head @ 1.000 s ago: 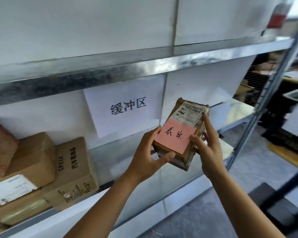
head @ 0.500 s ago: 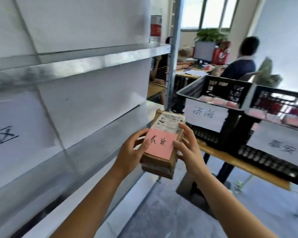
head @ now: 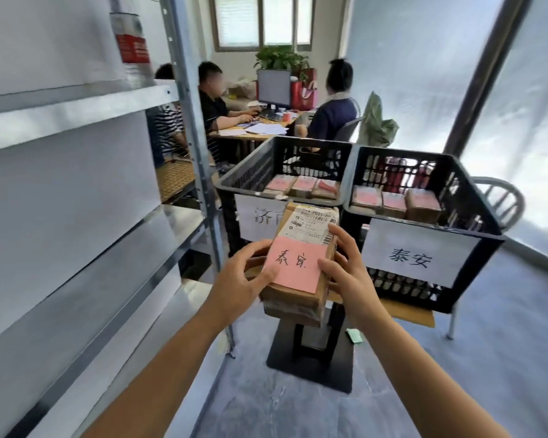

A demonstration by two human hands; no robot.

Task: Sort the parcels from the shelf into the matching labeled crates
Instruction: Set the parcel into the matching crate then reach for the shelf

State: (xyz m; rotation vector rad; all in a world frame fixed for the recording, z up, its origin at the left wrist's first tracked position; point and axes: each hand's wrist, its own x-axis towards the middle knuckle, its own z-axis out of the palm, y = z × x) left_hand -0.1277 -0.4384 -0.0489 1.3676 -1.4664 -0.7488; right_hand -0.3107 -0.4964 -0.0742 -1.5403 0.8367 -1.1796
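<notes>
- While both forearms reach forward side by side, the left hand (head: 244,279) and right hand (head: 350,273) grip one brown parcel (head: 309,227) from either side, with fingers curled round its edges and thumbs on top by its pink note (head: 293,268).
- That parcel is held in the air before two black crates, beside the metal shelf (head: 76,109).
- Left crate (head: 244,172), label partly hidden: three pink-noted parcels (head: 301,186) visible.
- Right crate (head: 475,197), labelled 泰安: three more (head: 396,202).
</notes>
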